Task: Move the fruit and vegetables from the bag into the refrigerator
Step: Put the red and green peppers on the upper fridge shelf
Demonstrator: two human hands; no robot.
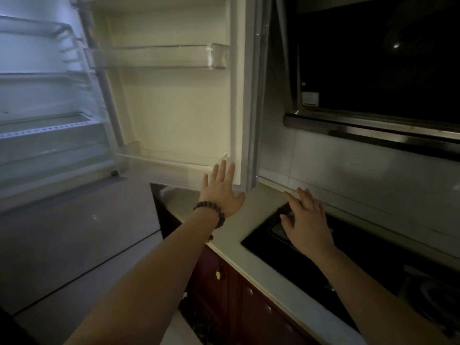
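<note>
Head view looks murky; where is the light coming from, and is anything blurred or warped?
Head view: dim kitchen; the open refrigerator interior gives a bluish glow, its door looks yellowish. Right hand slightly motion-blurred, left hand sharper. Wide-angle bends the door edge; small glare spot on the dark range hood.

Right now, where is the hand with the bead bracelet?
In the head view the left hand is near the middle, fingers straight, at the bottom corner of the open refrigerator door, above the pale countertop.

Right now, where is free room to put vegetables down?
Free: the door shelf, the refrigerator's inner shelves, the counter strip between door and cooktop. Crowded: the door's lower corner, where the left hand rests.
</note>
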